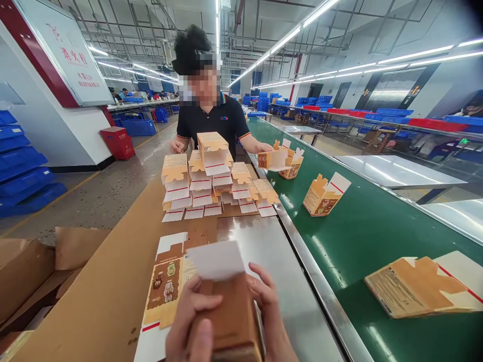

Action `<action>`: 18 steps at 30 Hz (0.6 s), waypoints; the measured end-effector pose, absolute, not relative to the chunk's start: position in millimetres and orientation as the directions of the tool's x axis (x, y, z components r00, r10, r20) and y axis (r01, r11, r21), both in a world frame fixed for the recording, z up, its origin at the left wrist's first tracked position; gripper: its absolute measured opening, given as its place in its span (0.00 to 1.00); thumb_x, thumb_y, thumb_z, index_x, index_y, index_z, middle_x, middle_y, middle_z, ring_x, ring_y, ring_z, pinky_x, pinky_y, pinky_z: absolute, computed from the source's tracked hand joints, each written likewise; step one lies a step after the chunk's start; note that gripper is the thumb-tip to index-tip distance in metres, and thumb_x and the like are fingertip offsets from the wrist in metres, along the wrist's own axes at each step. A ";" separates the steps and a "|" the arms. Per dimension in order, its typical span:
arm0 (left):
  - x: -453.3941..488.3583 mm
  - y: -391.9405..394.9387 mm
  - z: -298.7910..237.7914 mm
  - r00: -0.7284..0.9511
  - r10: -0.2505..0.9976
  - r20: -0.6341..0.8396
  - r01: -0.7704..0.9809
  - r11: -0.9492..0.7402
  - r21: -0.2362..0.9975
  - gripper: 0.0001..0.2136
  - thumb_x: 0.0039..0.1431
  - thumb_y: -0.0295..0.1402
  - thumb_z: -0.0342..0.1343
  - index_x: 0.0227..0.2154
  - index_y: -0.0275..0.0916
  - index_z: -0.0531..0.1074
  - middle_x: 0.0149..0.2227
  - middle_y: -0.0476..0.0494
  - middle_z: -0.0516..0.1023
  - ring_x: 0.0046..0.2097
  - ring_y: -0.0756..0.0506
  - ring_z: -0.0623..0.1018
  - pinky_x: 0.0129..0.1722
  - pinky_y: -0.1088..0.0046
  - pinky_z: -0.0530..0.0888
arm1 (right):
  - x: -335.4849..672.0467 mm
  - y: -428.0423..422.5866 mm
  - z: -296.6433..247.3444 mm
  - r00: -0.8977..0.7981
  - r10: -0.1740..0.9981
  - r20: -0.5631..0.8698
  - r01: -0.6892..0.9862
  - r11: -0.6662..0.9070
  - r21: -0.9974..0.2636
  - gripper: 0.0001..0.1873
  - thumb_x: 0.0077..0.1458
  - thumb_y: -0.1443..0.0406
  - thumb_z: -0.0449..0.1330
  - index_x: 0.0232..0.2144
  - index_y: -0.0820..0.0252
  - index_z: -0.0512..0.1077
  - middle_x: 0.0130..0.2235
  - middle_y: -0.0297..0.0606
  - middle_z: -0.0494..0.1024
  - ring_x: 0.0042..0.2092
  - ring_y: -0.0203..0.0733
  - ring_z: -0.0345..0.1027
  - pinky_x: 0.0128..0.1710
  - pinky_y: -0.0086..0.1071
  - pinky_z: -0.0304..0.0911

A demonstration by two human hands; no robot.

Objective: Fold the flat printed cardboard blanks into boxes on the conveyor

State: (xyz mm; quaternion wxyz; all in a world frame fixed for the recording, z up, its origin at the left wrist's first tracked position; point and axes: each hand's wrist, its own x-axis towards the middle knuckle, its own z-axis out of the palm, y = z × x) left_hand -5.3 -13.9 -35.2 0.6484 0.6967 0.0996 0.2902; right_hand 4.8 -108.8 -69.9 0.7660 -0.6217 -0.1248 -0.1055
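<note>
both hands, left hand [188, 322] and right hand [269, 311], grip a half-folded carton [226, 311]; flat blanks [166, 286] wait on the bench [271, 251]

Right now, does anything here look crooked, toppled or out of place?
Yes: the folded box on the green belt lies tipped on its side, flaps open. The carton stack facing the co-worker leans unevenly. The left hand and right hand grip a carton squarely.

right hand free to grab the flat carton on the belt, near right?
Probably not as things stand: the right hand and left hand both grip a brown carton. The flat carton lies unobstructed on the green belt, with the metal rail between.
</note>
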 end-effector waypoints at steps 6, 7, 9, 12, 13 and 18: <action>16.5 30.8 -32.8 0.882 0.449 0.145 -0.087 -0.147 0.985 0.24 0.57 0.58 0.48 0.48 0.48 0.68 0.63 0.45 0.66 0.65 0.38 0.63 0.61 0.57 0.61 | 26.2 -144.9 -83.3 0.989 0.093 -0.115 -0.141 0.357 -0.924 0.34 0.43 0.45 0.68 0.48 0.48 0.61 0.38 0.35 0.79 0.39 0.48 0.76 0.39 0.38 0.69; 21.0 44.8 -37.0 0.896 0.432 0.102 0.045 -0.318 0.947 0.25 0.58 0.58 0.45 0.49 0.48 0.66 0.65 0.46 0.63 0.65 0.38 0.63 0.62 0.56 0.61 | 41.0 -158.8 -78.9 0.986 0.014 -0.167 -0.160 0.371 -0.915 0.30 0.45 0.47 0.67 0.46 0.49 0.62 0.37 0.35 0.80 0.37 0.47 0.76 0.37 0.37 0.69; 29.7 75.3 -50.4 0.887 0.462 -0.018 0.329 -0.603 0.727 0.29 0.56 0.58 0.42 0.53 0.46 0.63 0.67 0.44 0.58 0.64 0.35 0.62 0.61 0.53 0.61 | 82.2 -187.5 -66.6 0.969 -0.143 -0.200 -0.136 0.369 -0.919 0.23 0.49 0.49 0.63 0.43 0.51 0.64 0.37 0.36 0.79 0.36 0.48 0.75 0.32 0.38 0.70; 40.2 115.6 -76.5 0.817 0.563 -0.123 0.534 -0.657 0.533 0.38 0.51 0.60 0.41 0.56 0.35 0.63 0.60 0.26 0.64 0.59 0.22 0.64 0.57 0.41 0.59 | 161.6 -218.9 -46.7 0.946 -0.285 -0.153 -0.064 0.299 -0.952 0.12 0.58 0.56 0.57 0.41 0.55 0.66 0.37 0.34 0.76 0.34 0.42 0.73 0.32 0.35 0.70; 42.4 125.1 -84.6 0.797 0.584 -0.154 0.568 -0.638 0.520 0.39 0.50 0.60 0.41 0.56 0.33 0.63 0.57 0.23 0.66 0.57 0.20 0.65 0.55 0.39 0.60 | 188.8 -223.8 -41.1 0.938 -0.320 -0.130 -0.045 0.258 -0.965 0.10 0.61 0.58 0.57 0.41 0.57 0.67 0.38 0.35 0.75 0.35 0.40 0.72 0.34 0.35 0.70; 43.8 145.4 -102.8 0.805 0.541 -0.242 0.564 -0.573 0.595 0.35 0.44 0.55 0.46 0.50 0.35 0.65 0.46 0.30 0.73 0.50 0.26 0.72 0.50 0.50 0.66 | 291.7 -212.6 -24.1 0.962 -0.263 -0.075 -0.070 0.031 -0.997 0.13 0.63 0.58 0.59 0.44 0.62 0.72 0.45 0.39 0.76 0.42 0.41 0.73 0.42 0.40 0.71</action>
